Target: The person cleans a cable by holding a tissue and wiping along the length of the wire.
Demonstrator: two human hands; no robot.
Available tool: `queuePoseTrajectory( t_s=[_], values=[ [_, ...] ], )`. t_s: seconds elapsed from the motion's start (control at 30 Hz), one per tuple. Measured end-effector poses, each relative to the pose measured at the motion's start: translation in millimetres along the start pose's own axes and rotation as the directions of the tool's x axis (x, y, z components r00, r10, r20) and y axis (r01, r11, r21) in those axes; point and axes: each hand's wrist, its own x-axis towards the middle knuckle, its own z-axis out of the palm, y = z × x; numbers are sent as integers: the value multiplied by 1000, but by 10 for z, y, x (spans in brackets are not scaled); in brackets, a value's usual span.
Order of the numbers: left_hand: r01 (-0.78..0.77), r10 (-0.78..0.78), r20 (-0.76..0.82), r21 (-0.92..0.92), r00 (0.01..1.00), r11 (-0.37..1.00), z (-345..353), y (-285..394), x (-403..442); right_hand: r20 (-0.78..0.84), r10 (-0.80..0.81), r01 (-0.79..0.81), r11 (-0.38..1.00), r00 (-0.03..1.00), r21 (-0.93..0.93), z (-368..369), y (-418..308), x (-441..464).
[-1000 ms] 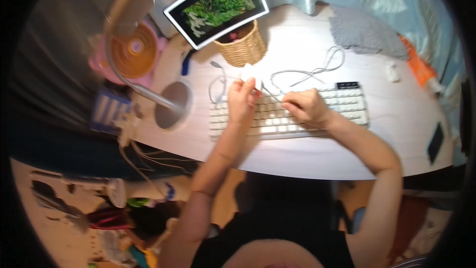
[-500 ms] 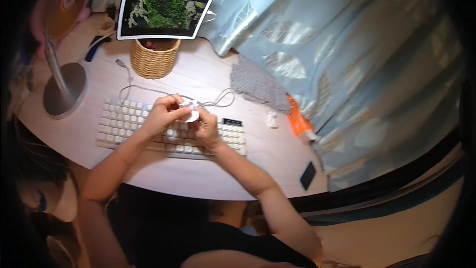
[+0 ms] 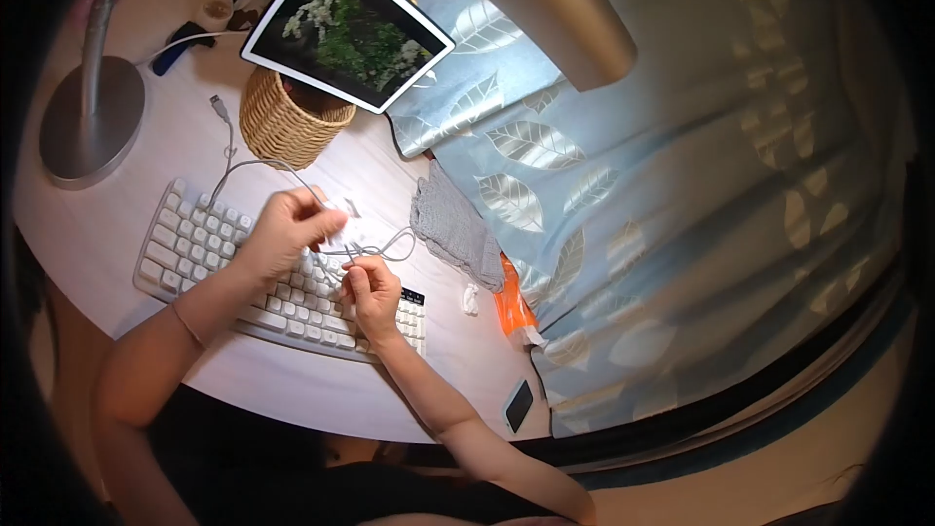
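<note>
My left hand (image 3: 290,231) is closed above the upper middle of a white keyboard (image 3: 287,310), thumb against forefinger. A crumpled white piece (image 3: 343,226), like tissue or thin film, shows at its fingertips; glare blurs its outline. Lower and to the right, my right hand (image 3: 371,294) hovers over the keys with its fingers pinched. Something thin shows at those fingertips, too small to name. The keyboard's grey cable (image 3: 282,164) runs behind my left hand and loops (image 3: 401,245) beyond my right hand. Part of the keys is hidden under both hands.
A tablet (image 3: 348,29) leans on a wicker basket (image 3: 292,127) at the back. Left stands a lamp base (image 3: 93,122); its head (image 3: 545,5) juts in above. A grey cloth (image 3: 455,224), crumpled white scrap (image 3: 470,299), orange packet (image 3: 512,302) and phone (image 3: 518,406) lie right, beside the curtain (image 3: 623,195).
My hands, together around the white piece before, are now apart; the piece stays by my left fingertips. The view has turned and shifted, and the lamp head has come into sight.
</note>
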Motion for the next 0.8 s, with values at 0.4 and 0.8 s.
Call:
queuePoseTrajectory(
  t_s=[0.4,0.8],
  values=[
    [-40,36,-156,-22,987,999,-23,57,15,55,-86,91,992,995,-92,-33,73,-24],
    [119,-121,89,27,989,993,-6,-116,-8,40,-87,90,990,995,-107,-36,73,-31]
  ],
)
